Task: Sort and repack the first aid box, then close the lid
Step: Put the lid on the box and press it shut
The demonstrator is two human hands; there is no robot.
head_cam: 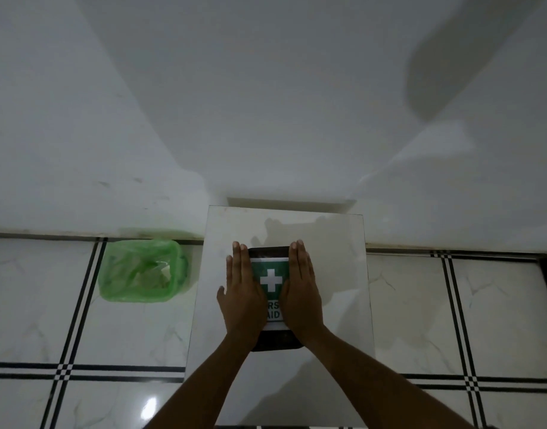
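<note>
A dark first aid box (pixel 271 252) lies flat on a white table (pixel 334 274), its lid down. The lid carries a green label with a white cross (pixel 271 281) and partly covered white lettering. My left hand (pixel 243 292) lies palm down on the left side of the lid, fingers straight and together. My right hand (pixel 301 289) lies the same way on the right side. Both hands press flat on the box and grip nothing. The box's contents are hidden under the lid.
A green bin lined with a green plastic bag (pixel 142 270) stands on the tiled floor to the left of the table. A white wall rises right behind the table. White floor tiles with black lines (pixel 451 305) surround the table.
</note>
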